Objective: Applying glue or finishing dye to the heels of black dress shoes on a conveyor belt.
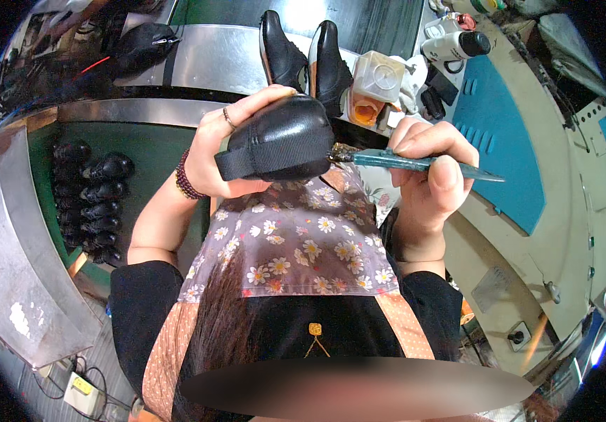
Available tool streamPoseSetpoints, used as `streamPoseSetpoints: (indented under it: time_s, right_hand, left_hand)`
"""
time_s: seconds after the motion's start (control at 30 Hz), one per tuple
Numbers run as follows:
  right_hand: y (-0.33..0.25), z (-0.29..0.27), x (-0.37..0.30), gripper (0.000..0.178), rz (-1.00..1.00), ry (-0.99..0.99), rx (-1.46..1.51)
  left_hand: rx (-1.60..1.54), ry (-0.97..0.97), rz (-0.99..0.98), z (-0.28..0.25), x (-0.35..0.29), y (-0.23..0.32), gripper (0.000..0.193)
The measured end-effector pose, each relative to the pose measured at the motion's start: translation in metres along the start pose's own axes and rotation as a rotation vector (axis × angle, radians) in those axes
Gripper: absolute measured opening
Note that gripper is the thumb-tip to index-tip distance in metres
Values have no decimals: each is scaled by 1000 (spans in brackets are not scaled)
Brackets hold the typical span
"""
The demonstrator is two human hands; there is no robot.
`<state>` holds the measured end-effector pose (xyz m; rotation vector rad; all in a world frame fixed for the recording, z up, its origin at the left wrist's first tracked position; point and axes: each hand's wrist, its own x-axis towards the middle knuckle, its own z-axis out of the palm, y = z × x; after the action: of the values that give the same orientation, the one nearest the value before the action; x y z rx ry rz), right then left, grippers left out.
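Note:
My left hand (227, 141) grips a black leather shoe (282, 141) with a black strap, holding it up in front of my chest. A teal-handled brush (415, 163) is in my right hand (429, 169), and its bristle tip touches the right side of the shoe. A ring and a dark bead bracelet show on my left hand and wrist. Below both hands lies my floral apron (296, 246).
Two black shoes (306, 60) stand on the metal conveyor ledge (204, 67) ahead. A clear plastic container (377, 88) sits right of them. Several black shoes (92, 200) lie in the green trough at left. A blue machine panel (500, 133) is at right.

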<state>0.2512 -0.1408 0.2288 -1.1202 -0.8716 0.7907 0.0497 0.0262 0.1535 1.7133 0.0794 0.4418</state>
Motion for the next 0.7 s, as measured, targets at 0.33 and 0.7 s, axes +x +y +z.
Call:
streamPoseSetpoints:
  time_s: [0.33, 0.7]
  right_hand:
    - [-5, 7, 7, 32, -8, -55, -63]
    - [-19, 5, 2, 24, -151, -47, -396]
  left_hand:
    - [81, 100, 119, -4, 3, 11, 83]
    - [190, -29, 128, -5, 7, 12, 82]
